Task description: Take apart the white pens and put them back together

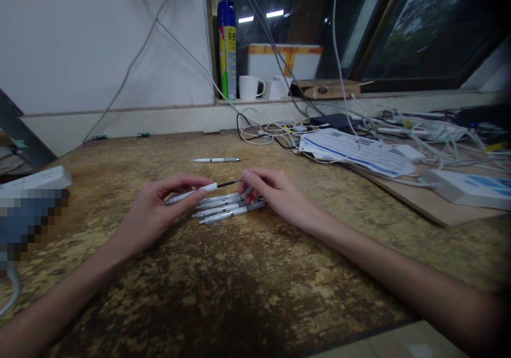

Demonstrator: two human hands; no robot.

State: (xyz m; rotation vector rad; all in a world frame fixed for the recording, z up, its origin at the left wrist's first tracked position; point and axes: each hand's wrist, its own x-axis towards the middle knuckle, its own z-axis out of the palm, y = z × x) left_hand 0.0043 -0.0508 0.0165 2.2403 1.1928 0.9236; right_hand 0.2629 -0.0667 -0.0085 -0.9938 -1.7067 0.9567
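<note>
Worn tabletop [223,304] lies nearest the head camera, both forearms reaching over it. Left hand [155,206]: thumb and fingers pinch a white pen barrel [189,194], held just beside a row of pens [223,210]. Dark refill [228,183] projects from the barrel toward the right hand [275,190], whose fingertips grasp its far end; a grey piece [246,193] shows beneath them, its hold unclear. One separate pen [217,160] lies beyond both hands. Printed paper [355,150] noted at right.

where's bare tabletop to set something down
Bare tabletop lies on the near side of the pen row, and left of the lone pen. Crowded: the right side, with cables and papers, and between the left hand and right hand.
</note>
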